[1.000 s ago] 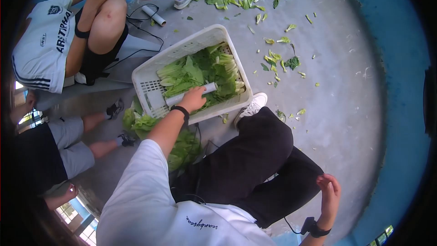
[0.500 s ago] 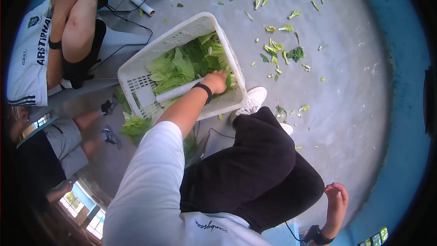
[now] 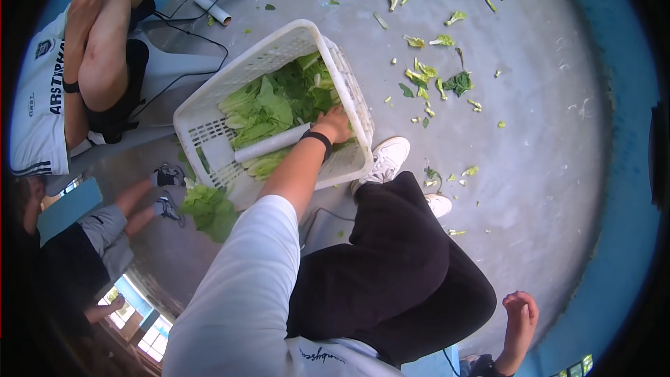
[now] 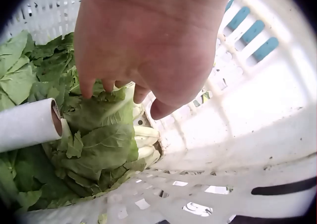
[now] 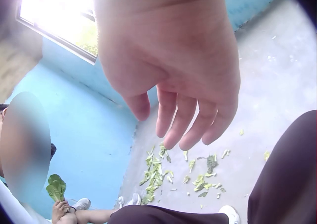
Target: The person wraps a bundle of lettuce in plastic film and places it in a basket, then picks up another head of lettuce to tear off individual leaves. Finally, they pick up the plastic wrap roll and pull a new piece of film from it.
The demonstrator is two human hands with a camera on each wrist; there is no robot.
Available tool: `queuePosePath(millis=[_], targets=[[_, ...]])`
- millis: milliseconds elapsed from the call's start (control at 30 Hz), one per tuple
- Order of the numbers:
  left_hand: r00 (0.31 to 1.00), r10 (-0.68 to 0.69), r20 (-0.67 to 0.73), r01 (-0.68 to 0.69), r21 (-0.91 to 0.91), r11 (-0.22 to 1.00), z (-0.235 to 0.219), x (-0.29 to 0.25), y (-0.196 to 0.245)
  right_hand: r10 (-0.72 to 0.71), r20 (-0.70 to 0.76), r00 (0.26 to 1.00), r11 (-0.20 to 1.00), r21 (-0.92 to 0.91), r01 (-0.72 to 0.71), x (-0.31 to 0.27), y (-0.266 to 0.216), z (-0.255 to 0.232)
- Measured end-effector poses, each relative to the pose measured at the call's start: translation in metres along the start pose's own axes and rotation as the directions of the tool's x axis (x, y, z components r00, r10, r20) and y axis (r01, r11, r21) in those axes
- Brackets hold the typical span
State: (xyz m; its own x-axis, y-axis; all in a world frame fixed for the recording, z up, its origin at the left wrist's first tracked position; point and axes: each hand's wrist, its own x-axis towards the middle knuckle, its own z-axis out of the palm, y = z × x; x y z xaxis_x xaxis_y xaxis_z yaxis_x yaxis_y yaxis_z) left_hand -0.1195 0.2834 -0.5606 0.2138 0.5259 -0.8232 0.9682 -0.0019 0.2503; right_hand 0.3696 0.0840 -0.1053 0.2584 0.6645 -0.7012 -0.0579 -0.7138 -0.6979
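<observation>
In the head view my left hand (image 3: 334,126) reaches into a white slatted plastic basket (image 3: 353,108), at its right end. Leafy greens (image 3: 269,108) with pale stalks lie inside. The left wrist view shows the fingers (image 4: 86,87) pointing down, fingertips right at a bundle of greens (image 4: 104,145), thumb apart from them beside the basket wall. A white roll (image 3: 271,144) with a brown core lies across the greens, left of this hand. Beyond my knee, my right hand (image 3: 520,321) hangs in the air, holding nothing; its fingers (image 5: 181,125) bend loosely.
More greens (image 3: 209,211) sit outside the basket's lower left corner. Leaf scraps (image 3: 426,73) are scattered over the grey floor. A seated person (image 3: 49,108) at upper left has a leafy green (image 5: 57,187) in hand. Another white roll (image 3: 211,10) and a black cable lie near them.
My left hand has left the white roll and moved right to the greens at the basket's end. The right hand still hangs loosely. The head view has shifted.
</observation>
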Motion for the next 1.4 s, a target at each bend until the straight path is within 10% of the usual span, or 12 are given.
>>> queuePosePath(millis=[233, 333, 767, 833, 1033, 1133, 1300, 1400], targets=[[0.999, 0.046, -0.024, -0.052, -0.324, 0.945, -0.004, 0.011, -0.014, -0.020, 0.007, 1.000, 1.000, 0.011, 0.020, 0.013, -0.003, 0.006], [0.950, 0.299, -0.091, -0.304, -0.053, 0.951, 0.001, 0.018, -0.017, -0.003, -0.011, 1.000, 1.000, 0.013, 0.003, 0.014, -0.001, 0.004], [1.000, 0.021, 0.011, -0.018, -0.201, 0.979, 0.005, 0.031, -0.017, 0.008, -0.001, 1.000, 0.999, 0.034, -0.008, 0.016, -0.006, 0.012], [0.989, -0.119, 0.084, 0.131, -0.164, 0.978, -0.057, -0.024, 0.026, -0.004, 0.002, 1.000, 0.999, 0.040, 0.004, 0.016, -0.006, 0.013], [0.903, 0.202, -0.379, -0.367, -0.435, 0.822, -0.005, 0.009, -0.010, 0.026, -0.027, 0.999, 0.999, 0.045, -0.025, 0.012, -0.001, 0.012], [0.926, 0.240, -0.292, -0.367, -0.539, 0.758, -0.005, 0.011, -0.010, 0.027, -0.014, 1.000, 0.999, 0.042, -0.026, 0.010, 0.000, 0.012], [0.921, 0.071, -0.382, -0.270, -0.498, 0.824, 0.047, 0.058, -0.050, 0.013, 0.009, 1.000, 1.000, 0.029, -0.013, 0.014, 0.008, 0.001], [0.952, -0.133, -0.277, -0.038, -0.535, 0.844, 0.002, 0.009, -0.036, -0.006, 0.010, 1.000, 0.999, 0.046, 0.006, 0.005, 0.009, 0.005]])
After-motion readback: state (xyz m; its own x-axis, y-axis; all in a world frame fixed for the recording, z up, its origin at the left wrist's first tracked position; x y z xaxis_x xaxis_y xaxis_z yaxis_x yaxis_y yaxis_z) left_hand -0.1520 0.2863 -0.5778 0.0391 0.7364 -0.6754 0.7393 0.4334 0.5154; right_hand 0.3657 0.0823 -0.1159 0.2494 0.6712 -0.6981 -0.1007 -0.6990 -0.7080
